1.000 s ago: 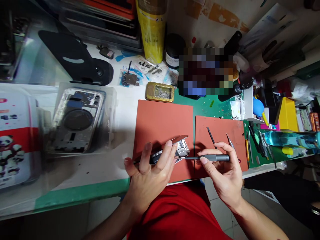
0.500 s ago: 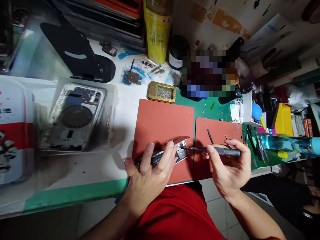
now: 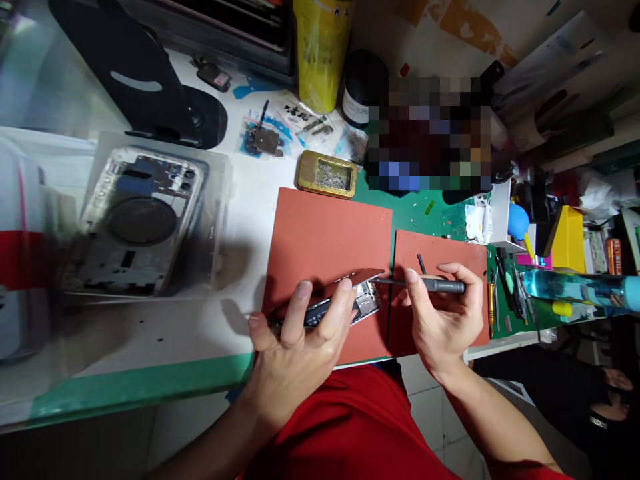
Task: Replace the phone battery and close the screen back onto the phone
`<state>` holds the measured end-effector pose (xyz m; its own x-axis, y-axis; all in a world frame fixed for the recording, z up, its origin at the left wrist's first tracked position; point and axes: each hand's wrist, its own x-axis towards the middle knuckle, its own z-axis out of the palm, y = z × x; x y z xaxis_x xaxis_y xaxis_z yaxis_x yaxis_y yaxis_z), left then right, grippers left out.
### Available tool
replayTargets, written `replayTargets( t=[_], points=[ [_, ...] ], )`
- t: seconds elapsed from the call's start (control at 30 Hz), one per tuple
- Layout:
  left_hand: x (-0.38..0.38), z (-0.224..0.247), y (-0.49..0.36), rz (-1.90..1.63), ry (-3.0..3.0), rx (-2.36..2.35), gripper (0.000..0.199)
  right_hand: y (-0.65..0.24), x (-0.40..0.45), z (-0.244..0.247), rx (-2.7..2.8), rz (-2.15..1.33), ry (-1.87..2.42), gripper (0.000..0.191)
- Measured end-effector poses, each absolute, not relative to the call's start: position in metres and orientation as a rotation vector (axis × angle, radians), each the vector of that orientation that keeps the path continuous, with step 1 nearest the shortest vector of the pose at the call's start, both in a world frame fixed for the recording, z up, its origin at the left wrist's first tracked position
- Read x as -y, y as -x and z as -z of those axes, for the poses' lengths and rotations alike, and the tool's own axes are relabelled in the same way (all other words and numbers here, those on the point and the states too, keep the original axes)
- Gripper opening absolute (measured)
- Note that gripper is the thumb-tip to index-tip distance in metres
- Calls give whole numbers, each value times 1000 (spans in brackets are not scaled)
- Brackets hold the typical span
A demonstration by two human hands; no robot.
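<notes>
An opened phone [image 3: 367,301] lies slanted on the larger reddish-brown mat [image 3: 327,230], its screen part tilted up along the far edge. My left hand [image 3: 300,340] holds the phone, fingers spread across its body and over the dark battery. In my right hand [image 3: 443,313] is a dark grey screwdriver [image 3: 443,285], gripped between thumb and fingers. Its thin shaft points left, with the tip at the phone's upper right end; whether it touches a screw cannot be made out. A short black tool [image 3: 421,263] lies on the smaller mat [image 3: 435,245] behind my right hand.
A gold tin with small parts [image 3: 327,175] stands behind the large mat. On the left, a plastic tray [image 3: 223,200] holds a phone housing [image 3: 143,220]. Tools [image 3: 505,283], a blue bottle [image 3: 575,288] and a yellow box [image 3: 569,240] are at the right.
The screwdriver and my right hand have moved slightly left and up, its tip now nearer the phone's far edge. My left hand stays on the phone. The camera view has shifted a little.
</notes>
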<state>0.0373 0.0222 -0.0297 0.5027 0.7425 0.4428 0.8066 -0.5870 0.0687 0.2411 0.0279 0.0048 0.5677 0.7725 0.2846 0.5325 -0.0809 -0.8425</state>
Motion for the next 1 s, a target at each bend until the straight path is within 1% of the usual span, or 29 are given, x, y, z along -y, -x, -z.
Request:
replayTargets(
  t=[0.33, 0.63, 0.77, 0.93, 1.0],
  points=[
    [-22, 30, -37, 663, 2601, 1346, 54, -240, -28, -5, 1061, -327, 1792, 44],
    [-22, 30, -36, 632, 2575, 1325, 58, -237, -30, -9, 1159, -255, 1787, 41],
    [-22, 30, -36, 645, 2555, 1344, 52, -235, -31, -13, 1295, -181, 1681, 38],
    [-21, 31, -35, 682, 2613, 1325, 53, -234, -29, -25, 1644, 21, 1579, 42],
    [-21, 31, -35, 687, 2626, 1304, 45, -234, -31, -33, 1856, 64, 1493, 41]
  ],
)
